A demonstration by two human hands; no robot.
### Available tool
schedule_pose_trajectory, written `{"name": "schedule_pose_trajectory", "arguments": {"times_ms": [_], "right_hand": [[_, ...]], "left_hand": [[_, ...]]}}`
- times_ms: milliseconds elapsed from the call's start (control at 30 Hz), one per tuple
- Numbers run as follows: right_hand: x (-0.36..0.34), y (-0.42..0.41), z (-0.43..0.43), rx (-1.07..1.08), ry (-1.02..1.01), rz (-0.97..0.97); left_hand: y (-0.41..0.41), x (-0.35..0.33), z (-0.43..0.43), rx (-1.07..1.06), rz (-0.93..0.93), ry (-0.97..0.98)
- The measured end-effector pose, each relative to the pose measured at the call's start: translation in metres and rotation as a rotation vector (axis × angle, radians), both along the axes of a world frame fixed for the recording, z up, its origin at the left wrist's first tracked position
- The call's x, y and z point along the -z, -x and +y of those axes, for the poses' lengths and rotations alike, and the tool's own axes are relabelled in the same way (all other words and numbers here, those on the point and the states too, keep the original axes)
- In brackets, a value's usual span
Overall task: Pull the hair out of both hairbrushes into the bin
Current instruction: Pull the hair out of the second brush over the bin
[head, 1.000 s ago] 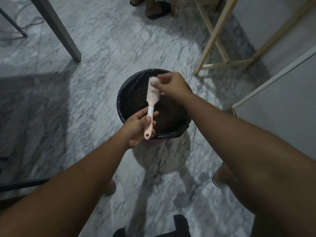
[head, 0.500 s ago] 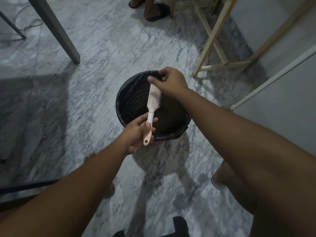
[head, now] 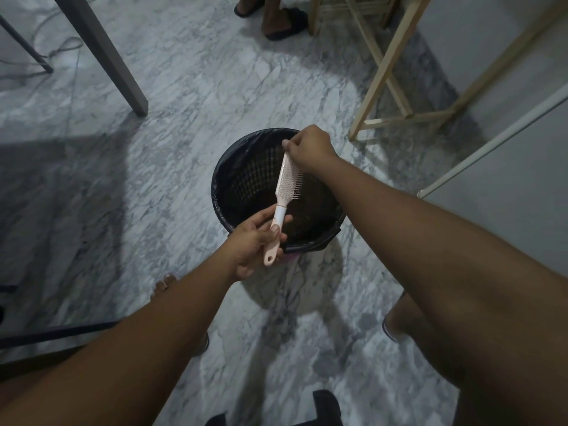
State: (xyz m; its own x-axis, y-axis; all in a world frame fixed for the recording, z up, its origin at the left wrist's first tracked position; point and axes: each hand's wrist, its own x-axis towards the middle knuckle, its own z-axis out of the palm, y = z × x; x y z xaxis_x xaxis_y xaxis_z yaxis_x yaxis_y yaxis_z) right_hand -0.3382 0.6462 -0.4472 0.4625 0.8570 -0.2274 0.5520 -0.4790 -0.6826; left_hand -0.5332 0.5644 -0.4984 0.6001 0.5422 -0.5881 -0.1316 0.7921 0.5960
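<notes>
A pink-and-white hairbrush (head: 284, 192) is held over a round black bin (head: 227, 179) lined with a dark bag. My left hand (head: 253, 241) grips the brush's handle at the bin's near rim. The brush head tilts up and away, bristles facing right. My right hand (head: 309, 147) is over the far rim with its fingertips pinched at the tip of the brush head. Whether hair is between those fingers is too small to tell. Only one brush is in view.
The bin stands on a grey marble floor (head: 172, 167). A grey table leg (head: 104, 53) is at the back left, a wooden frame (head: 381, 72) at the back right, a white panel edge (head: 491, 139) on the right. Another person's sandalled feet (head: 282, 20) are at the top.
The brush has turned so its bristles face right and its head tilts further away. My right hand has shifted from the bristle face up to the brush tip, near the far rim.
</notes>
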Motion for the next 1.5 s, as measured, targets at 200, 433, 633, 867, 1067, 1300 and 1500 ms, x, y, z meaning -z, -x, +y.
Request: {"name": "schedule_pose_trajectory", "arguments": {"times_ms": [200,433,633,867,1067,1300,1500], "right_hand": [[-0.007,-0.003,-0.012,0.218,-0.011,0.470],[-0.004,0.010,-0.036,-0.037,0.019,0.305],[-0.008,0.008,-0.034,-0.086,0.049,0.066],[-0.006,0.010,-0.035,-0.232,-0.053,-0.109],[-0.008,0.017,-0.035,-0.491,0.124,-0.321],[-0.008,0.029,-0.036,-0.465,0.108,-0.516],[-0.003,0.031,-0.036,-0.500,0.090,-0.647]], "left_hand": [[0.004,-0.001,0.004,-0.077,-0.054,0.042],[-0.004,-0.010,0.007,-0.109,-0.021,0.042],[-0.008,-0.011,0.003,-0.078,0.025,0.020],[-0.006,-0.010,0.004,-0.120,-0.011,0.067],[-0.007,-0.008,0.001,-0.126,0.100,-0.020],[-0.008,-0.008,0.000,-0.114,0.142,-0.060],[-0.016,-0.013,0.001,-0.136,0.063,0.032]]}}
